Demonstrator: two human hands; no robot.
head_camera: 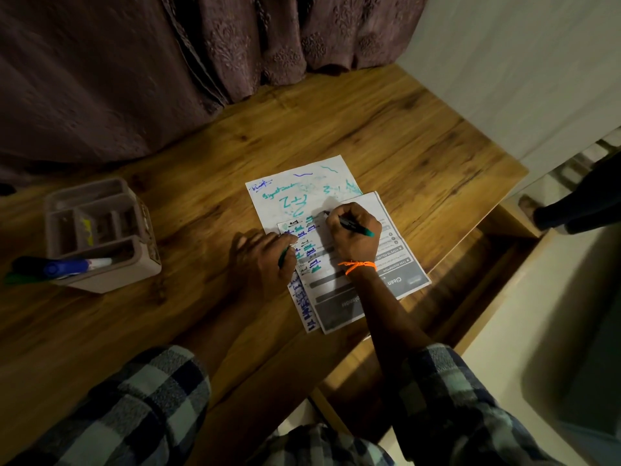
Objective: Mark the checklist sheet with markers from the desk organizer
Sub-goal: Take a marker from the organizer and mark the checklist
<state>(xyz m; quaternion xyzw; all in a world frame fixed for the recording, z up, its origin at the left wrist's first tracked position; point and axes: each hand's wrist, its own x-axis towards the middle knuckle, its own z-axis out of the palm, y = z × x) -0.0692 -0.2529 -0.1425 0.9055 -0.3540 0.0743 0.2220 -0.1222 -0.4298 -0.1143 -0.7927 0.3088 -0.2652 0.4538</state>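
Note:
The printed checklist sheet point(369, 287) lies on the wooden desk point(336, 122), on top of a scribbled white sheet point(302, 186). It carries blue and green marks. My right hand point(353, 230) grips a green marker point(359, 229) with its tip down on the checklist. My left hand point(265, 260) rests on the sheet's left edge and holds the green cap point(283, 257). The beige desk organizer point(100, 233) stands at the left, with a blue marker point(77, 265) lying in its front slot.
A dark curtain point(134, 62) hangs behind the desk. The desk's right edge drops to a lower shelf point(453, 297) and pale floor. Someone's foot and dark trouser leg point(564, 210) stand at the far right. A green object point(20, 279) lies beside the organizer.

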